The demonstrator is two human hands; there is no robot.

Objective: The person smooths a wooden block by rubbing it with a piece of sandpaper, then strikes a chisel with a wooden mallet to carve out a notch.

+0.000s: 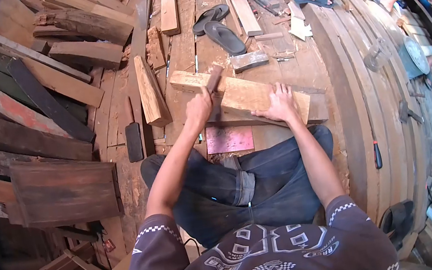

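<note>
In the head view, the person sits cross-legged on a wooden floor (313, 67). Before the legs lies a beam (185, 80), with a pale board (246, 97) on its right part. The right hand (279, 104) rests on the board near its right end, fingers spread over the top and thumb at the near edge. The left hand (199, 108) is beside the board's left end, fingers curled against a brown tool (214, 79) standing across the beam; whether they grasp it cannot be told. A pink slab (229, 139) lies between beam and legs. Sandals (227, 38) and a small block (249, 61) lie beyond the beam. Scrap timber (86, 53) is heaped along the floor's left edge; toward its right edge lie a screwdriver (377, 155) and a hammer (406, 112).
</note>
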